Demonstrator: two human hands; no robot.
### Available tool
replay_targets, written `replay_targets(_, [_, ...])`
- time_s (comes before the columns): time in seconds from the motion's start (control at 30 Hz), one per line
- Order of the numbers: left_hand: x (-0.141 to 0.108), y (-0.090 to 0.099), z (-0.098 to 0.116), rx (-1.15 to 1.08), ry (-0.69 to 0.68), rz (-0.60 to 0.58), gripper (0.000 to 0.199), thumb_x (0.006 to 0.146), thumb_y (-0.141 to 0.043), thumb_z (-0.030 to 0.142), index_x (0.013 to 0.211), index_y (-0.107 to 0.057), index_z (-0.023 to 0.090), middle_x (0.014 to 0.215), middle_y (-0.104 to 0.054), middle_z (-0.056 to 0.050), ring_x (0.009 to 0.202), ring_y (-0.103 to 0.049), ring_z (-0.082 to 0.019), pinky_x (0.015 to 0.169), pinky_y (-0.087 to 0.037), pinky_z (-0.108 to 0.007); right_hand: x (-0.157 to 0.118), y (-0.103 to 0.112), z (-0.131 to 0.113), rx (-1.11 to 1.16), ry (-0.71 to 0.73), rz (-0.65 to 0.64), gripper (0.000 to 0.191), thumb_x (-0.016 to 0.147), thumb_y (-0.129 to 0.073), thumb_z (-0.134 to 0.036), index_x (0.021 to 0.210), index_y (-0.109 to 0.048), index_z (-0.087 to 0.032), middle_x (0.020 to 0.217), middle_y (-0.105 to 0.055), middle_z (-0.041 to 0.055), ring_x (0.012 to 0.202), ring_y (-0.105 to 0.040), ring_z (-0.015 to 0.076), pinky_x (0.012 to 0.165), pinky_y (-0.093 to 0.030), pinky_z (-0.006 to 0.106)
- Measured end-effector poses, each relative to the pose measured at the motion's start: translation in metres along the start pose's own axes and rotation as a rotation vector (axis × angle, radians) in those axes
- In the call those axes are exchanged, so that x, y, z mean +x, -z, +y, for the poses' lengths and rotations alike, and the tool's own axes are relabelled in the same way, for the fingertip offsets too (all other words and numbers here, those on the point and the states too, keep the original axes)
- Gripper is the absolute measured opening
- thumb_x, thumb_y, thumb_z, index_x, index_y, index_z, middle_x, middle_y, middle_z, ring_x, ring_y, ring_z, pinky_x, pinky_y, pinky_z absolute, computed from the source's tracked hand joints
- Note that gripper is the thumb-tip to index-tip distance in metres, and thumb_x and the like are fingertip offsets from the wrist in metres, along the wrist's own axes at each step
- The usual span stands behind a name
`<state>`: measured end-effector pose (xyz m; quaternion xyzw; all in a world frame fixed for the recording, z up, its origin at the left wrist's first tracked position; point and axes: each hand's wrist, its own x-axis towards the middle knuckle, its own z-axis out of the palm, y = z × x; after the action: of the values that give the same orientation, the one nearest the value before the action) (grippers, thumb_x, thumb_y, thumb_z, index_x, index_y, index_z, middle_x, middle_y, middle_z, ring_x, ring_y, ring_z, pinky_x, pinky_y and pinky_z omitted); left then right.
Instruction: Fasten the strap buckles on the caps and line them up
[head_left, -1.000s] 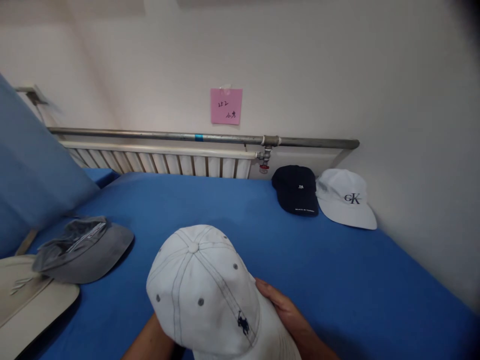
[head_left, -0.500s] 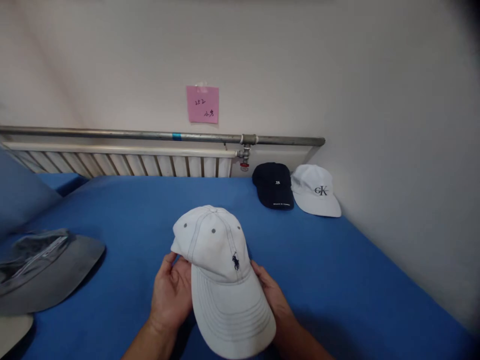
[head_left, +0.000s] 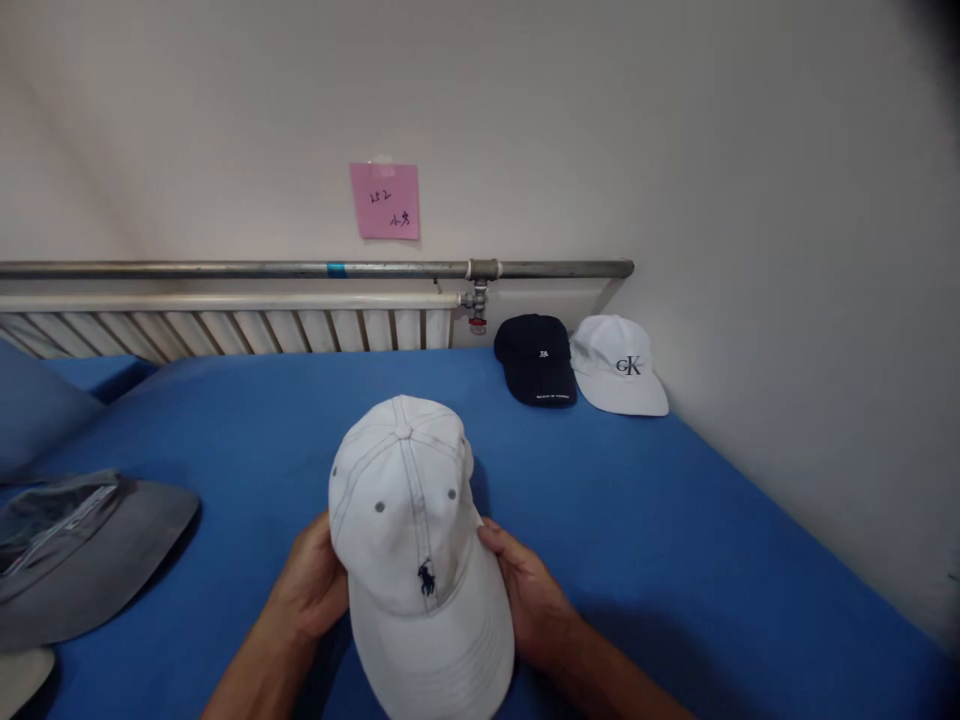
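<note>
A white baseball cap with a small dark horse-and-rider emblem is held in front of me, crown up and brim pointing toward me. My left hand grips its left side, the fingertips hidden behind the crown. On the opposite side, my right hand holds the cap where brim and crown meet, thumb on the near edge and the other fingers mostly out of sight. Beneath the cap lies the blue sheet of a bed.
At the far right, a black cap and a white cap with CK lettering sit side by side. A grey cap lies at the left, above a pale brim. Behind the bed run a radiator and metal pipe.
Both hands have turned the white cap so its emblem and brim face me more directly. The cap sits slightly farther left in view, and the camera has shifted a little.
</note>
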<state>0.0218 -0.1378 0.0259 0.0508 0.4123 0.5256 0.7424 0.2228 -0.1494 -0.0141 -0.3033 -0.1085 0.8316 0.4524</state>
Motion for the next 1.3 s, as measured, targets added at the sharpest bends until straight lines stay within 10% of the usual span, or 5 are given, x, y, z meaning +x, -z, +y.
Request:
replay_targets(0.17, [-0.009,0.007,0.001,0.097,-0.051,0.0,0.011,0.063,-0.072,0.008,0.069,-0.074,0.016,0.064,-0.072,-0.003,0.094,-0.067,-0.028,0.092,-0.049,-0.036,-0.004,-0.005,-0.006,0.039,0.019,-0.063,0.016,0.062,-0.072,-0.028,0.076,-0.069,-0.02,0.072,-0.071,-0.0011,0.074,-0.063,0.0179,0.078,-0.045,0.031])
replay_targets(0.53, [-0.008,-0.014,-0.001,-0.1,0.055,0.052,0.035,0.093,-0.042,0.018,0.081,-0.075,0.012,0.076,-0.074,-0.008,0.087,-0.07,-0.022,0.093,-0.049,-0.036,0.0,0.001,-0.026,0.045,0.116,-0.098,0.028,0.075,-0.059,-0.044,0.082,-0.07,-0.019,0.075,-0.072,0.0033,0.094,-0.064,0.024,0.092,-0.042,0.038])
replay_targets(1.3, [0.005,-0.006,-0.013,0.025,-0.095,0.027,0.027,0.092,-0.043,0.008,0.085,-0.069,0.008,0.071,-0.071,-0.007,0.06,-0.068,-0.014,0.057,-0.058,-0.02,0.009,0.01,-0.044,0.026,0.205,0.232,0.016,0.083,-0.056,-0.03,0.082,-0.068,-0.02,0.074,-0.073,0.0001,0.085,-0.068,0.0192,0.089,-0.046,0.033])
